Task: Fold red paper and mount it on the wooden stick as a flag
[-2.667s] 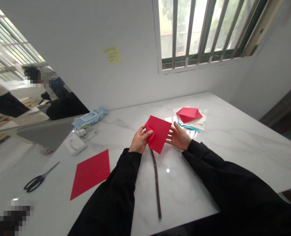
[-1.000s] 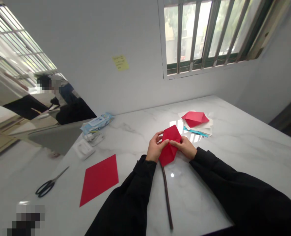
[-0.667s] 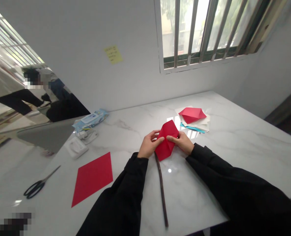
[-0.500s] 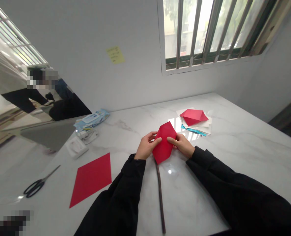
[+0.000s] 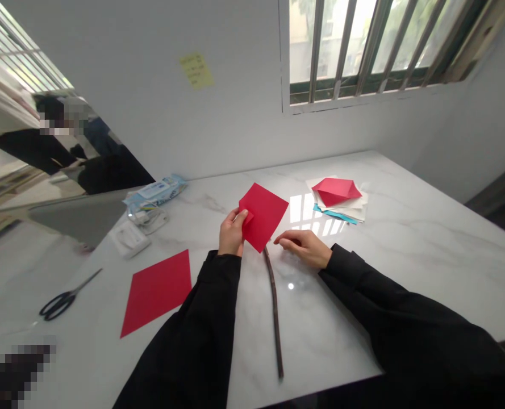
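Observation:
Red paper (image 5: 266,215) is pinched in my left hand (image 5: 232,234), above the table at the middle of the view. A small folded flap shows by my left thumb, and the far corner points up and right. My right hand (image 5: 307,248) is off the paper, a little to its right, with bent fingers, a gap at the thumb and nothing held. Just left of its fingertips is the top end of a thin brown stick (image 5: 274,307), which lies lengthwise on the table. A flat sheet of red paper (image 5: 158,292) rests to the left of my left sleeve.
Scissors (image 5: 67,298) lie at the far left. Behind them are a white box (image 5: 129,238), a coiled white cable (image 5: 153,218) and a blue wipes pack (image 5: 158,190). A folded red paper (image 5: 335,190) tops a paper stack (image 5: 354,209) at back right. People appear in a reflective panel.
My right hand has let go of the red paper and drawn back beside it. The left hand keeps hold; the paper has opened out from its folded six-sided shape and swung left and up.

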A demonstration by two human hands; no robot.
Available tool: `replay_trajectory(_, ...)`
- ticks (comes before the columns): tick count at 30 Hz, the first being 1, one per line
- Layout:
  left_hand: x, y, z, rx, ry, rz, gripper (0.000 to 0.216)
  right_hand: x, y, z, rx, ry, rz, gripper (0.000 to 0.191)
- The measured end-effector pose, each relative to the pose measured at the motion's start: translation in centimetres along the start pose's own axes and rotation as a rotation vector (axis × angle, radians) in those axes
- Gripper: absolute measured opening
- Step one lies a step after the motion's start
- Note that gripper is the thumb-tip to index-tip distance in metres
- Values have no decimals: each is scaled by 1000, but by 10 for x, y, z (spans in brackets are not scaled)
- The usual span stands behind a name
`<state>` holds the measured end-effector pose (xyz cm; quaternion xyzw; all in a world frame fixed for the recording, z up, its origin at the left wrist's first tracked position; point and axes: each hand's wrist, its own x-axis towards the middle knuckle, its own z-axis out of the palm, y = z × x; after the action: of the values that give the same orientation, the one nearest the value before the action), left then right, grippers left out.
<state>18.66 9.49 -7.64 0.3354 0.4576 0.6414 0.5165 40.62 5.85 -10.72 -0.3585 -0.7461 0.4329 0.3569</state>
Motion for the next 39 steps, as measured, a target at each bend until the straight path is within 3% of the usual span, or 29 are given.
replay_trajectory(7, 0, -15, 0, 50, -36, 36, 47, -4, -2, -1, -88, -15, -35, 37)
replay_trajectory(13, 0, -4, -14, 23, -28, 95, 46, -8, -12, 0, -246, -216, -197, 24)
replay_trajectory(17, 6, 12, -29, -6, -1, 71, 47, -4, -10, -4, -396, -104, -129, 31)
replay_trajectory(19, 10, 21, -35, -43, 27, 89, 43, -4, -12, -2, -411, -82, -133, 24)
replay_trajectory(21, 14, 28, -39, -80, 56, 125, 37, -8, -18, 3, -391, -143, -191, 20)
replay_trajectory(25, 14, 31, -39, -89, 58, 124, 31, -17, -35, 18, -420, -329, -308, 32)
replay_trajectory(32, 7, 28, -35, -137, 30, 108, 31, -36, -62, 37, -596, -393, -101, 11)
replay_trajectory(35, 11, 38, -42, -170, 23, 114, 30, -43, -76, 39, -659, -372, -20, 27)
replay_trajectory(37, 14, 47, -49, -182, 28, 132, 30, -42, -81, 29, -661, -311, -6, 29)
replay_trajectory(39, 14, 53, -55, -150, 28, 157, 31, -36, -78, 10, -654, -167, 28, 27)
